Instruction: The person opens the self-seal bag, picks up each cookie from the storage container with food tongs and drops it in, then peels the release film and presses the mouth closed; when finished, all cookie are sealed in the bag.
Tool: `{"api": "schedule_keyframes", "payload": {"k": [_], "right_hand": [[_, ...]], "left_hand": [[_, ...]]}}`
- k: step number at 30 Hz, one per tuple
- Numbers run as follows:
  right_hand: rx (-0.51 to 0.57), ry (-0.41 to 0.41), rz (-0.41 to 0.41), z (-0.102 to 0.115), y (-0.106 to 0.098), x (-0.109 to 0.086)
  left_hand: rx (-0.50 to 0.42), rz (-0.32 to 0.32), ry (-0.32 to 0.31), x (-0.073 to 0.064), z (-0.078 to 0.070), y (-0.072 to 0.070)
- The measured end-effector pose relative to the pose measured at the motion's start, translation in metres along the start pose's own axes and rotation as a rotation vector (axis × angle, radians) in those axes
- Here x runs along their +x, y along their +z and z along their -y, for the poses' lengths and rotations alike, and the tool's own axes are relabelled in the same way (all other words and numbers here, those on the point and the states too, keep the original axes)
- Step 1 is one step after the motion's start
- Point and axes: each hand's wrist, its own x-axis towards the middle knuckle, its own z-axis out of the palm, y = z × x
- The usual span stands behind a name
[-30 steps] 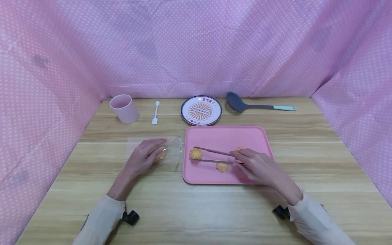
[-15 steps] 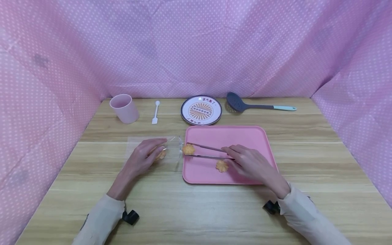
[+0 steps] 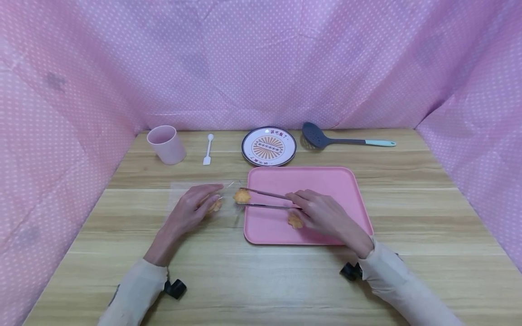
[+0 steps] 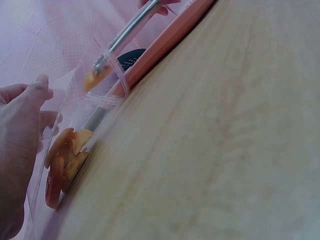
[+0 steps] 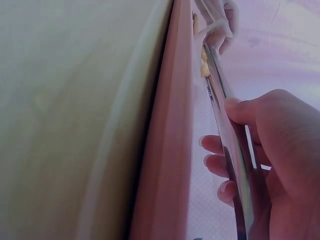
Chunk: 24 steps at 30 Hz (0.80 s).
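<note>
My left hand (image 3: 189,210) holds a clear plastic bag (image 4: 75,102) by its upper film, thumb on one side and fingers seen through it. Several golden cookies (image 4: 67,155) lie inside, partly behind the hand in the head view. My right hand (image 3: 324,215) grips metal tongs (image 3: 267,207) over the pink tray (image 3: 281,233). Between the tong tips is a flower-shaped cookie (image 3: 242,196), past the tray's left rim and at the bag's mouth. Another cookie (image 3: 295,221) lies on the tray under the right hand, partly covered by its fingers.
Behind the tray are a patterned round plate (image 3: 269,147) and a dark slotted spoon (image 3: 314,136) with a mint handle end. A pink cup (image 3: 166,146) and a small white spatula-ended spoon (image 3: 208,149) stand and lie at the back left. Pink dotted cloth (image 3: 261,68) surrounds the table.
My right hand has moved left with the tongs, carrying the cookie from over the tray across its left rim to the bag's mouth. The left hand has stayed in place.
</note>
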Motion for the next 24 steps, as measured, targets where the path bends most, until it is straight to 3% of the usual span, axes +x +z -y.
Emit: {"api": "schedule_keyframes", "payload": {"k": [24], "right_hand": [[0.053, -0.048, -0.008, 0.024, 0.022, 0.038]], "left_hand": [[-0.004, -0.016, 0.014, 0.000, 0.001, 0.001]]}}
